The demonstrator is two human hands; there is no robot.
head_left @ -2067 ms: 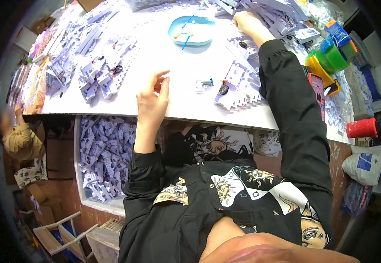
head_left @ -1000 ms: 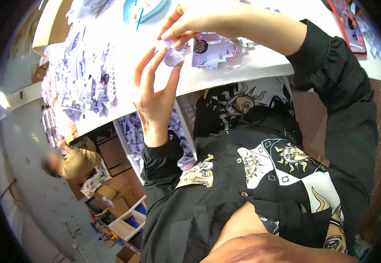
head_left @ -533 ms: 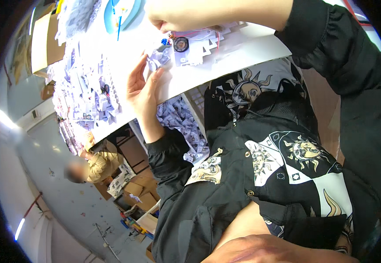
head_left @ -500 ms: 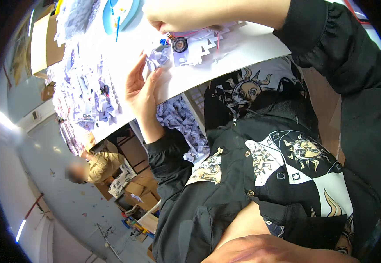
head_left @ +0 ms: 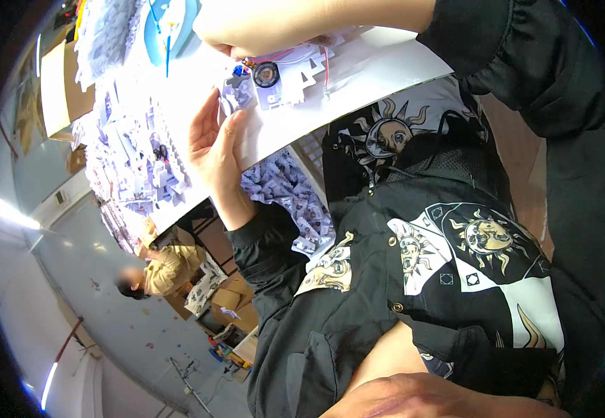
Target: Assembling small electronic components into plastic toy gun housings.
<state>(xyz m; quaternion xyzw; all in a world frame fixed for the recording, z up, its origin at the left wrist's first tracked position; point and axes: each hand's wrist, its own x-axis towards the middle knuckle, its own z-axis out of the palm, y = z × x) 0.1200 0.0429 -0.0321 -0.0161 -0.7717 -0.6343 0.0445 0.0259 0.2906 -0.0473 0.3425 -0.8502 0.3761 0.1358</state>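
My left hand point(head_left: 213, 150) grips a small pale plastic part point(head_left: 236, 96) between thumb and fingers, at the left of the white table point(head_left: 358, 75). Above it, my right hand point(head_left: 227, 29) is bent down with curled fingers; their tips are mostly hidden, and I cannot make out what they hold. Close under that hand are a blue piece point(head_left: 239, 70) and a black round speaker point(head_left: 265, 74) with thin red wires. The speaker lies on a flat white plastic piece point(head_left: 290, 87) with notched edges, touching or very near the part in my left hand.
A large heap of white plastic parts point(head_left: 132, 143) covers the table's left side. A blue dish point(head_left: 155, 38) with a thin blue stick stands beyond. Below the table edge is a bin of white parts point(head_left: 285, 198). Another person point(head_left: 170, 270) sits at the far left, near cardboard boxes point(head_left: 233, 299).
The view has shifted slightly, so table and hands appear further left. My left hand still grips the pale part; my right hand stays by the blue piece.
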